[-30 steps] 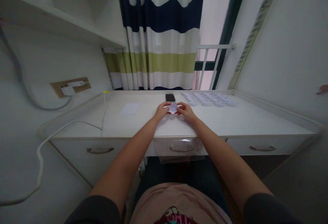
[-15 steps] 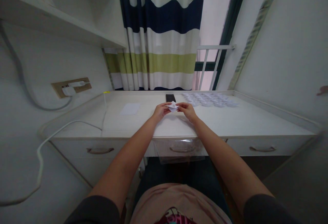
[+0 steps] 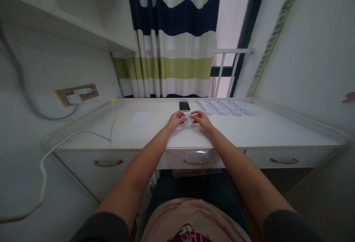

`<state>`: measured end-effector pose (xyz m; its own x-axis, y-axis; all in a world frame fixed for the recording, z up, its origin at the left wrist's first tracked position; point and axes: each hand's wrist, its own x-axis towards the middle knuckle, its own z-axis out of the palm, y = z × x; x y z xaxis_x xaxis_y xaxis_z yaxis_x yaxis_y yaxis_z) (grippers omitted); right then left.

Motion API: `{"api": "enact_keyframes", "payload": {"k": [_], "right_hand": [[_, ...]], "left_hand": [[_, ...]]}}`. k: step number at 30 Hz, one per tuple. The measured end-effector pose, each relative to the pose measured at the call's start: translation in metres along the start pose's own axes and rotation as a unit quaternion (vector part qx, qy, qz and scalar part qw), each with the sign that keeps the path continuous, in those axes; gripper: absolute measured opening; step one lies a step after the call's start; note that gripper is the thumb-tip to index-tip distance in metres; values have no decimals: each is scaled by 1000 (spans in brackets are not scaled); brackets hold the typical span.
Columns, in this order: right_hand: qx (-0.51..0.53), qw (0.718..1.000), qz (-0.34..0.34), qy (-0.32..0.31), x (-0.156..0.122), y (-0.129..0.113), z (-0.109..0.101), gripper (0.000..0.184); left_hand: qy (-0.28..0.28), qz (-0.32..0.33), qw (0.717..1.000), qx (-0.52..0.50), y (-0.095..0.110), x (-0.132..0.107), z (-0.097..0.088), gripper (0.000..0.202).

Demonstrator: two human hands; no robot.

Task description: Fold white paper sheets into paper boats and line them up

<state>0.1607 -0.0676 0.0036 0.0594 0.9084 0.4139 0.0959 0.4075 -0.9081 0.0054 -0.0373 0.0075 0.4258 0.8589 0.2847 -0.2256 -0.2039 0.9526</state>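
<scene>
Between my two hands is a small folded white paper, held a little above the white desk. My left hand pinches its left side, fingers closed on it. On the right side, the fingers of my right hand are closed on the paper as well. The fingers cover part of the folds, so its exact shape cannot be made out. Just beyond the hands lies a black phone. To the right at the back, several folded white paper pieces lie in rows.
Flat white sheets lie on the desk at left. A white cable runs over the desk's left edge. Clear plastic hangs over the middle drawer's front. A shelf juts out at upper left.
The paper has turned from a pointed, spread shape to a narrower, more upright one. My fingers have shifted on its sides, and more of the phone shows.
</scene>
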Motion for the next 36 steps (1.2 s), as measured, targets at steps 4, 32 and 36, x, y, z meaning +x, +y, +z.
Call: {"api": "enact_keyframes", "payload": {"k": [4, 32, 36], "right_hand": [[-55, 998, -14, -35, 1, 1, -1, 36], [-57, 997, -57, -19, 0, -4, -1, 30], [-58, 996, -55, -24, -1, -5, 1, 32]], "left_hand": [[-45, 5, 998, 52, -1, -2, 3, 30], [-52, 10, 992, 113, -5, 1, 6, 29], [-50, 10, 982, 184, -3, 0, 4, 26]]}}
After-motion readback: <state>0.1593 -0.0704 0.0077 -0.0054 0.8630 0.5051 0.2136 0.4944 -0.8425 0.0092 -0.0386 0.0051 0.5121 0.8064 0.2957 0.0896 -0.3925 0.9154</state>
